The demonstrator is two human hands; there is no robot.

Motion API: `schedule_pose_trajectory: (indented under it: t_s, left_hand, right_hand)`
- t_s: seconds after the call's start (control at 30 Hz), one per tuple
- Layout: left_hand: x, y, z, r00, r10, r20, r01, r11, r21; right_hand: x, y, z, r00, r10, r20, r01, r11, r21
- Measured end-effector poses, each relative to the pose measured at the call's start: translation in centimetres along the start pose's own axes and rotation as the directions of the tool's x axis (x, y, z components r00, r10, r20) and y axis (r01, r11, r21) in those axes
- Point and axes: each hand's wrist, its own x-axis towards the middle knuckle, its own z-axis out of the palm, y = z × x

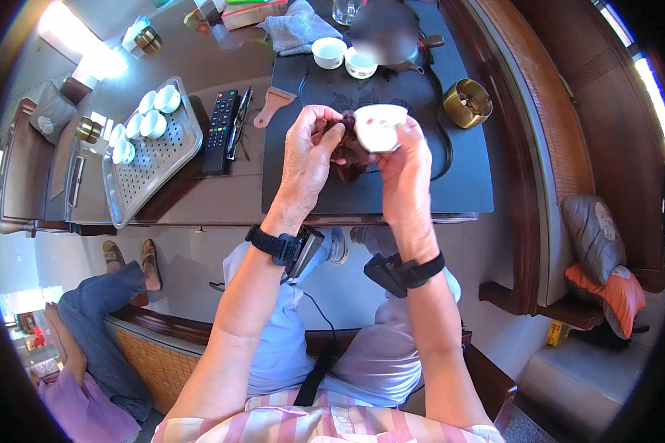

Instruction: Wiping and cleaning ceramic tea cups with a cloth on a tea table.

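Note:
Over the dark tea tray (321,194), my right hand (407,160) grips a small white patterned teacup (378,124), its wall against the fingers. Just left of the cup, my left hand (313,149) pinches a dark reddish-brown cloth (352,160), which hangs down between the two hands. Behind them, near the tray's far part, are two white cups, one (328,53) beside the other (360,63). A brush-like tool with a pinkish handle (272,106) lies at the tray's left edge.
A perforated metal tray (160,171) with several white cups stands left, then a remote control (220,133) and eyeglasses (238,124). A brass bowl (467,104) is at the right, a grey towel (299,30) at the back. Another person (100,326) sits at the lower left.

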Motion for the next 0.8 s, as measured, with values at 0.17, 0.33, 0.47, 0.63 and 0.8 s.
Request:
schedule_pose_trajectory:
  t_s: [0.17,0.33,0.47,0.63,0.8]
  left_hand:
    - [-0.4,0.2,0.3,0.993,-0.112,-0.028,0.11,0.99,-0.087]
    - [-0.1,-0.7,-0.1,0.985,-0.171,-0.005,0.171,0.985,-0.024]
    - [-0.3,-1.4,-0.2,0.992,-0.122,0.028,0.114,0.971,0.211]
    - [-0.8,-0.6,-1.2,0.992,-0.122,0.045,0.115,0.985,0.132]
    - [0.0,-1.7,-1.0,0.962,-0.224,0.159,0.214,0.974,0.076]
  right_hand:
    - [1.6,-0.8,-0.8,0.986,0.159,0.058,-0.169,0.945,0.281]
    - [2.7,-2.4,-1.3,0.994,0.085,0.069,-0.106,0.904,0.414]
    - [2.9,-2.0,-0.6,0.901,0.071,0.428,-0.377,0.614,0.693]
    - [1.4,0.4,4.0,0.804,0.135,0.579,-0.493,0.696,0.522]
    - [2.3,1.0,3.6,0.828,0.144,0.541,-0.431,0.782,0.451]
